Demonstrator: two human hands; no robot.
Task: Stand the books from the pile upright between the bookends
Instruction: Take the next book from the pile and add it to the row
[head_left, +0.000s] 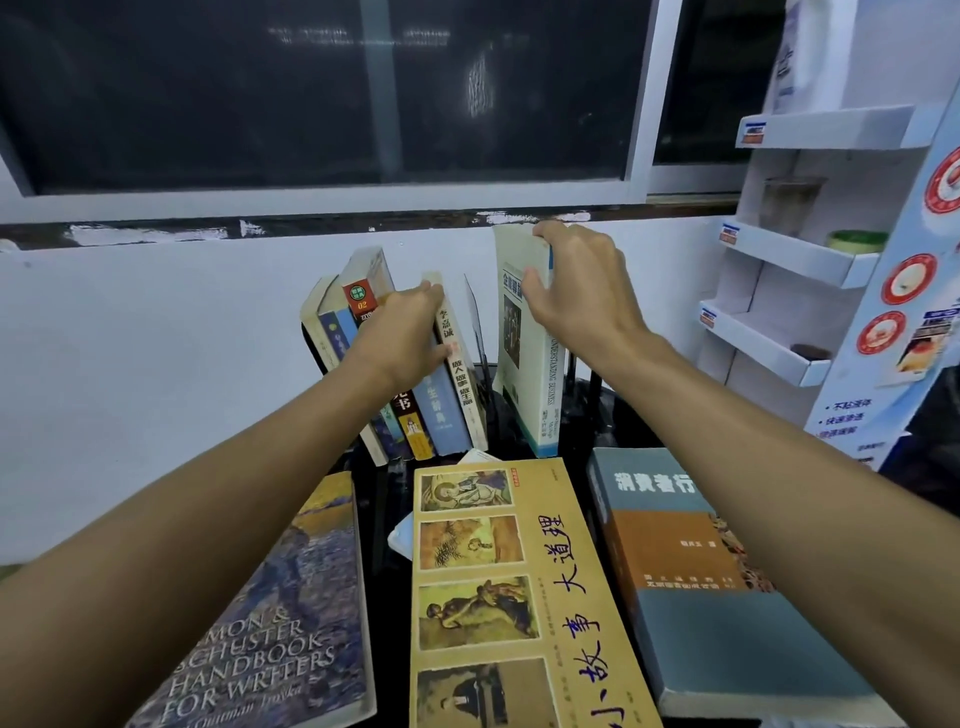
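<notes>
Several books (452, 400) stand in a row on the black table, leaning left against a bookend hidden behind them. My left hand (400, 338) presses on their spines, fingers over the beige book at the row's right end. A thin dark divider (475, 317) rises just right of that row. My right hand (576, 291) grips the top of a tall white book (524, 364) that stands upright to the right of the divider. Three books lie flat in front: a blue handbook (291, 623), a yellow book (509, 597) and a grey-blue book (717, 571).
A white wall and a dark window sill run behind the books. A white cardboard display shelf (789, 260) with small items stands at the right. A small white book (402, 538) pokes out from under the yellow one.
</notes>
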